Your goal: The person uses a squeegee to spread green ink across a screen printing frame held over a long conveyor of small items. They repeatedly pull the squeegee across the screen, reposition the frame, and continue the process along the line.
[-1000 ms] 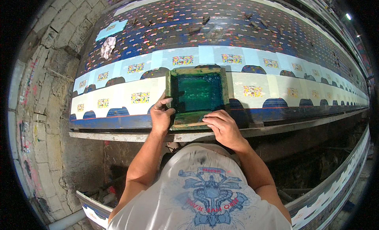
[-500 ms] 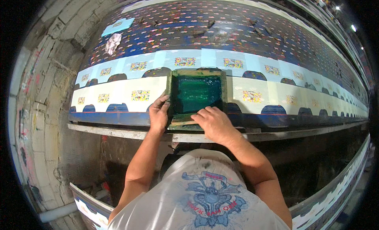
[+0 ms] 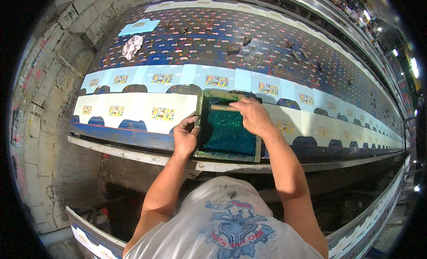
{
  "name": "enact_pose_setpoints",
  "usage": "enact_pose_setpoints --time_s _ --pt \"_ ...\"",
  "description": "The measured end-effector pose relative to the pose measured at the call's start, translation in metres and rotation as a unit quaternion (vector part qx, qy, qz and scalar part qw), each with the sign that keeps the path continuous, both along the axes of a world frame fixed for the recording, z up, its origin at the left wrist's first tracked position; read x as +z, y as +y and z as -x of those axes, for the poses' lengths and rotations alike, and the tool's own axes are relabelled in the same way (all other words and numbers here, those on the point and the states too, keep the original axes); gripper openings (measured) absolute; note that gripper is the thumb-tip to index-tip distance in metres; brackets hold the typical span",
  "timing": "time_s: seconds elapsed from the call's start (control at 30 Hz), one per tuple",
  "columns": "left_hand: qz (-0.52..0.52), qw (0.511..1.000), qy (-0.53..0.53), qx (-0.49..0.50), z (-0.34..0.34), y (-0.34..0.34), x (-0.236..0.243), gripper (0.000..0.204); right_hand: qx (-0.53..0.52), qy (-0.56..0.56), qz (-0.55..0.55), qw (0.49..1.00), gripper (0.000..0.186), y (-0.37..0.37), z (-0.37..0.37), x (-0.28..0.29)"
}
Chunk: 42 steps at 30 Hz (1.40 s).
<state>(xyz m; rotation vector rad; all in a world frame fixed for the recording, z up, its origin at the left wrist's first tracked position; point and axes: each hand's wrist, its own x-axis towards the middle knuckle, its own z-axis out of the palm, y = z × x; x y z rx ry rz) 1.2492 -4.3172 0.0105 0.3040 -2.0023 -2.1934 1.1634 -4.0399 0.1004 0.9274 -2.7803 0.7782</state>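
Note:
A wooden-framed printing screen (image 3: 231, 136) with dark green ink on its mesh lies over the row of cream fabric pieces (image 3: 138, 102). My left hand (image 3: 186, 133) is closed on the left side of its frame, fingers curled at the edge. With my right hand (image 3: 257, 119) I grip a squeegee (image 3: 223, 108), a narrow wooden strip, at the far end of the screen. Its blade, below the wood, cannot be made out. Bright multicoloured prints show on the cream pieces at both sides. Whatever lies under the screen is hidden.
Beyond runs a row of light blue pieces (image 3: 238, 79) with similar prints. A folded blue cloth (image 3: 138, 27), a crumpled pale rag (image 3: 132, 47) and several dark lumps (image 3: 233, 50) lie on the speckled table. A metal rail (image 3: 120, 151) edges it; a block wall (image 3: 40, 147) stands left.
My right hand has carried the squeegee from the near end of the screen to its far end. My left hand stays at the frame's left side. The view has tilted slightly.

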Motion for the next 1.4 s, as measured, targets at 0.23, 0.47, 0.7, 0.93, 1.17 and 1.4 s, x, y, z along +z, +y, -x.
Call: enact_pose_setpoints --time_s 0.23,0.47,0.7,0.93,1.17,1.4 --pt "-0.013 1.000 0.001 -0.007 -0.005 -0.007 -0.005 0.033 0.026 0.006 -0.027 0.999 0.052 -0.015 -0.063 0.010" --pt "-0.003 0.999 0.028 -0.034 -0.008 -0.010 -0.013 0.036 0.033 -0.038 -0.033 0.998 0.049 -0.022 -0.130 0.019" --pt "0.006 0.998 0.053 -0.025 -0.013 0.002 -0.006 0.037 -0.075 0.012 0.134 0.988 0.035 -0.014 -0.145 -0.009" --pt "0.187 0.978 0.077 -0.043 -0.012 -0.011 -0.002 0.060 -0.237 -0.017 0.235 0.943 0.038 -0.007 -0.150 -0.022" --pt "0.107 0.987 0.121 -0.027 -0.014 0.042 0.030 0.048 -0.198 -0.022 0.304 0.931 0.039 0.054 -0.148 -0.031" --pt "0.104 0.988 0.113 -0.025 -0.012 0.167 0.010 0.044 -0.179 0.037 0.296 0.937 0.039 0.178 -0.151 -0.040"
